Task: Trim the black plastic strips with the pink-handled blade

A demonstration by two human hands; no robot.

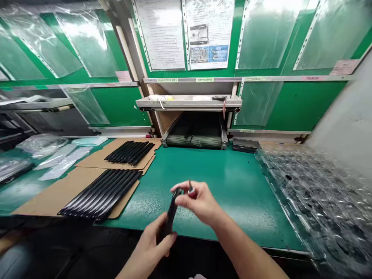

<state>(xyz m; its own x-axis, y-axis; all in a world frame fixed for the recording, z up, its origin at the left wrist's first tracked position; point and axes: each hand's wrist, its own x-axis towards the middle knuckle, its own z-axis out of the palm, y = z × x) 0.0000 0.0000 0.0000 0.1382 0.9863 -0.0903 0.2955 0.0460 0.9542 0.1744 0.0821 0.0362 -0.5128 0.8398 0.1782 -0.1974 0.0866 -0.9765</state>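
**Bench log: two hands at a black rod, over a green mat**

Left hand: curled closed around the lower length of a slim black rod, thumb on the near side. The rod stands tilted, its upper end leaning away from the person, and it is held above the front edge of the mat, not resting on it.

Right hand: partly closed in a pinch at the upper end of the rod, with a small red piece held at the fingertips. A thin dark tip stands up from that piece. The exact join between piece and rod is hidden by the fingers. Both hands are close together, with no other hands in view.

Surface: a green bench mat lies under the hands. To the left, two cardboard sheets carry rows of black rods laid side by side: the near sheet with near rows, the far sheet with far rows. Clear plastic sleeves lie beyond them at far left. A heap of bubble wrap covers the right side, and a dark flat tray sits at the back edge.

Room: a roller conveyor sits under a narrow shelf, against green panels with posted instruction sheets.
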